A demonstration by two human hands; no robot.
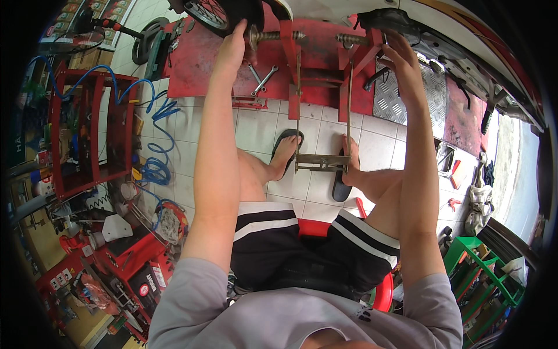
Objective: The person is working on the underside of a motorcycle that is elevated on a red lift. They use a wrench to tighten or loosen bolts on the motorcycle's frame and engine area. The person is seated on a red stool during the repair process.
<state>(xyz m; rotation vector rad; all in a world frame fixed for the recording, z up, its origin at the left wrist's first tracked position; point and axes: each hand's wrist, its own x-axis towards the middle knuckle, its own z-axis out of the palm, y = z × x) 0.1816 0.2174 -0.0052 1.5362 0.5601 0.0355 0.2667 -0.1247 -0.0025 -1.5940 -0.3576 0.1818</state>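
Observation:
At the top, my left hand is closed around the outer end of a threaded clamp screw, beside a black tire; one finger points up against the tire and the others are partly hidden. My right hand is open, its bent fingers apart, at the outer side of the red clamp upright. A second threaded screw passes through that upright toward the first, a gap between their tips. From the red clamp frame, two thin rods run down toward me to a metal crossbar between my feet.
The clamp stands on a red platform with two crossed wrenches. A checkered metal plate lies at right. A coiled blue hose, a red shelf frame and a tool bench are left; a green rack is lower right.

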